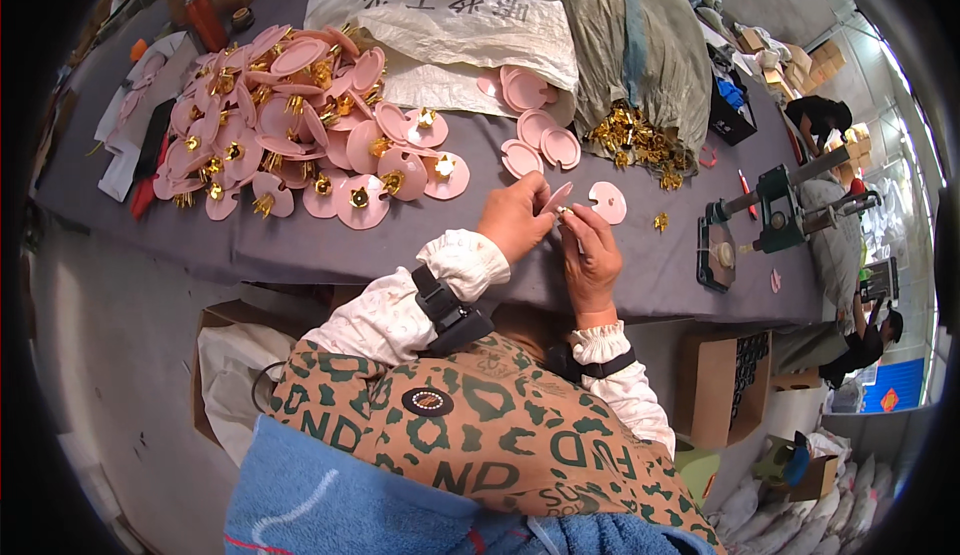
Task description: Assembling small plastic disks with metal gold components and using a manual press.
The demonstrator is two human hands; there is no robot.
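Observation:
Between the thumb and fingers of my left hand (513, 221) is a small pink disc (558, 197), tilted on edge. My right hand (592, 255) is closed in a pinch against the disc's lower side. A tiny pale piece shows at those fingertips, too small to name. Just right of my hands, a notched pink disc (607, 202) lies flat on the cloth. Beyond them sit several loose pink discs (521, 158). To the left is a big heap of pink discs (402, 173), many with gold claw-shaped metal pieces (360, 197) fixed on them.
Gold metal pieces (632, 137) spill from a woven sack (655, 45) at the back. A green hand press (776, 198) stands at the right, near a red pen-like tool (747, 195). A white printed sack (450, 25) lies behind. Another person (860, 348) is at far right.

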